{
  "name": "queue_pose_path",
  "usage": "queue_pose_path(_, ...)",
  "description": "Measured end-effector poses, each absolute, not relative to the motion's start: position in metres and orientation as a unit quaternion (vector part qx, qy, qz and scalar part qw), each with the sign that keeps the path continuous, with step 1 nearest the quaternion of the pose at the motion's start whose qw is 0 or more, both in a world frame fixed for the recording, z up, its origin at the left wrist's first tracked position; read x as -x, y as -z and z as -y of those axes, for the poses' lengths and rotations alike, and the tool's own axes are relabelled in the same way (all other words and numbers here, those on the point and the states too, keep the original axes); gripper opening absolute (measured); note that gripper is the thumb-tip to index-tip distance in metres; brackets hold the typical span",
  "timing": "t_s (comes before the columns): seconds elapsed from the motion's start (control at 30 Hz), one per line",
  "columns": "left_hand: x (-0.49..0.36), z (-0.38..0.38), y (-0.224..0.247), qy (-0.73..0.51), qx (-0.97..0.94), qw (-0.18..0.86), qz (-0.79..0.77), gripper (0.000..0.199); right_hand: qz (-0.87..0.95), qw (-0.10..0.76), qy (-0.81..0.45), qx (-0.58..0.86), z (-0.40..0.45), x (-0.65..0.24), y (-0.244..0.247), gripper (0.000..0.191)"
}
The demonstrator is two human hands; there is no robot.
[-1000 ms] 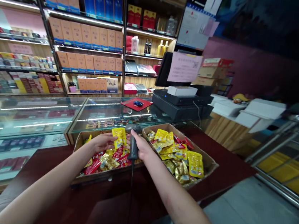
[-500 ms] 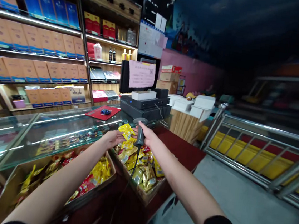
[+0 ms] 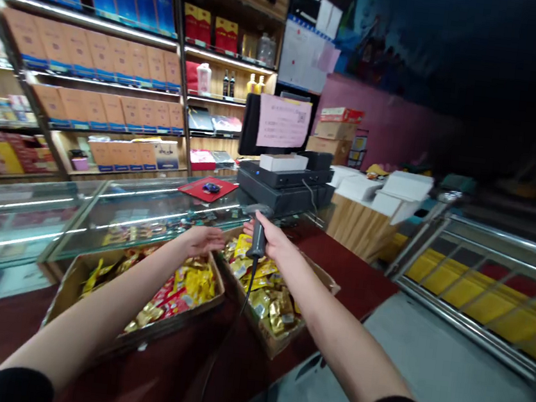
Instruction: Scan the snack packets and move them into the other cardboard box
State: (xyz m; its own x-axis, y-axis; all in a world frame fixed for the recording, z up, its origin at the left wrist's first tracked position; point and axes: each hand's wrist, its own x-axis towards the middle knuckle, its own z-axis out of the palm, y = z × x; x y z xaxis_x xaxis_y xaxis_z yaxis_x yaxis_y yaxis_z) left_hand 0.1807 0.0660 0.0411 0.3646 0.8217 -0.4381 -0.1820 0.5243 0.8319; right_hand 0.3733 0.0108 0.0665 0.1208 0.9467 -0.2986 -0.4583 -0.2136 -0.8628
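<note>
My right hand (image 3: 271, 234) is wrapped round the grip of a dark barcode scanner (image 3: 258, 237), its cable hanging down toward me. The scanner is above the far end of a cardboard box (image 3: 275, 344) filled with yellow and gold snack packets (image 3: 265, 288). My left hand (image 3: 203, 241) is open, fingers stretched out to the right, with nothing seen in it. It hovers over the inner edge of a second cardboard box (image 3: 65, 281), which holds red, yellow and gold packets (image 3: 185, 291). My left forearm hides part of that box.
A glass display counter (image 3: 116, 209) runs behind the boxes, with a mouse (image 3: 211, 187) on a red pad (image 3: 196, 191). A monitor (image 3: 250, 125) with a pink paper stands at the back. Boxed goods fill shelves (image 3: 117, 84) on the left; a metal railing (image 3: 498, 259) is at right.
A yellow packet was at my left fingers; now that hand is empty and has drawn back left, toward the left box. My right hand keeps the scanner. The view has turned left.
</note>
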Motion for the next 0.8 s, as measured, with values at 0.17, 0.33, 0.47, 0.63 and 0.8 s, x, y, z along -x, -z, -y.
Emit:
queue_pose_path(0.17, -0.065, -0.046, -0.059, -0.374, -0.397, 0.697, -0.465, 0.025, 0.273, 0.5, -0.69, 0.446, -0.015, -0.291, -0.062, 0.029)
queue_pose_path(0.33, 0.023, -0.018, -0.053, -0.44, -0.399, 0.633, -0.496, 0.03, 0.254, 0.434, -0.752, 0.426, -0.008, -0.212, -0.046, 0.026)
queue_pose_path(0.47, 0.041, 0.001, -0.028, -0.464, -0.363, 0.636, -0.498, 0.031, 0.242, 0.393, -0.771, 0.438, -0.003, -0.169, -0.023, 0.029)
queue_pose_path(0.63, 0.026, 0.002, 0.013, -0.421, -0.448, 0.564, -0.552, 0.029, 0.23, 0.375, -0.759, 0.48, -0.003, -0.143, 0.001, 0.031)
queue_pose_path(0.8, 0.004, -0.015, 0.041, -0.334, -0.507, 0.514, -0.606, 0.041, 0.216, 0.38, -0.735, 0.518, -0.01, -0.141, 0.017, 0.031)
